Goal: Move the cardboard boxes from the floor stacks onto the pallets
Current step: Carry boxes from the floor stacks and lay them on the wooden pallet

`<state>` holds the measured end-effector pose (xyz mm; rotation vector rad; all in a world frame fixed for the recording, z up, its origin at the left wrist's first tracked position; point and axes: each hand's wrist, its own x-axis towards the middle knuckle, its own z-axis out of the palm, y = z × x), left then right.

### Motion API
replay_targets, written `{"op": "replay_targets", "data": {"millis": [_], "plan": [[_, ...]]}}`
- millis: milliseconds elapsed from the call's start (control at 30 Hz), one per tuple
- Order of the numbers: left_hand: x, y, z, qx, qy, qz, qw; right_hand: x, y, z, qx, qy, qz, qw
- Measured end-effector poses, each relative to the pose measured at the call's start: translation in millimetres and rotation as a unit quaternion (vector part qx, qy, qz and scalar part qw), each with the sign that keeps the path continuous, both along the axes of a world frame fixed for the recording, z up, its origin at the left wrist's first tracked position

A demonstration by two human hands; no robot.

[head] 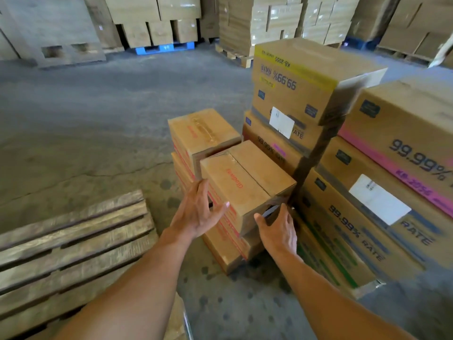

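A small cardboard box with red print [247, 177] tops the near floor stack. My left hand [198, 212] lies flat against its left side with fingers spread. My right hand [278, 229] is at its near right corner, fingers reaching around the side. Neither hand is closed on the box. A second small box [203, 133] tops the stack just behind it. More red-striped boxes [228, 251] sit beneath. A bare wooden pallet [73, 244] lies on the floor to the left.
Larger boxes printed "99.99% RATE" [382, 192] stand stacked tight against the right of the small stacks, the tallest with a yellow band [306, 77]. Loaded pallets of boxes [269, 25] and a blue pallet [164, 48] line the far wall. Concrete floor [110, 114] lies between.
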<state>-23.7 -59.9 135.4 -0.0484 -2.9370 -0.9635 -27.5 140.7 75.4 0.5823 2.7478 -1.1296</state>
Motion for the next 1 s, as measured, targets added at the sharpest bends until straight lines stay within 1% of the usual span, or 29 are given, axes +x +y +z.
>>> {"op": "replay_targets", "data": {"millis": [167, 300, 367, 433, 533, 633, 700, 800, 867, 1000], "plan": [[-84.7, -19.1, -32.1, -0.020, -0.025, -0.010, 0.999, -55.3, -22.0, -29.4, -0.036, -0.013, -0.004, 0.999], [-149.8, -26.5, -57.9, -0.057, -0.043, -0.044, 0.996, -92.3, -36.4, -62.6, -0.064, -0.034, -0.049, 0.996], [-188.8, -31.2, -74.7, -0.091, -0.053, -0.072, 0.992, -110.4, -45.4, -77.6, -0.077, -0.046, -0.090, 0.992], [-227.8, -35.8, -92.9, -0.098, -0.066, -0.098, 0.988, -126.2, -57.9, -92.3, -0.092, -0.061, -0.157, 0.981], [-281.1, -48.1, -117.1, -0.115, -0.095, -0.140, 0.979, -146.3, -83.0, -113.8, -0.114, -0.082, -0.256, 0.957], [-326.3, -61.0, -139.3, -0.125, -0.103, -0.181, 0.970, -164.5, -103.7, -128.8, -0.129, -0.097, -0.315, 0.935], [-349.6, -66.5, -153.3, -0.115, -0.124, -0.182, 0.969, -177.7, -111.8, -134.4, -0.128, -0.111, -0.355, 0.920], [-367.3, -71.9, -175.0, -0.117, -0.177, -0.160, 0.964, -190.4, -117.9, -145.2, -0.125, -0.128, -0.429, 0.886], [-374.9, -76.3, -190.2, -0.123, -0.200, -0.158, 0.959, -195.9, -121.5, -150.5, -0.126, -0.136, -0.449, 0.874], [-392.0, -78.7, -207.6, -0.139, -0.218, -0.131, 0.957, -201.7, -120.3, -157.8, -0.108, -0.129, -0.446, 0.879]]}}
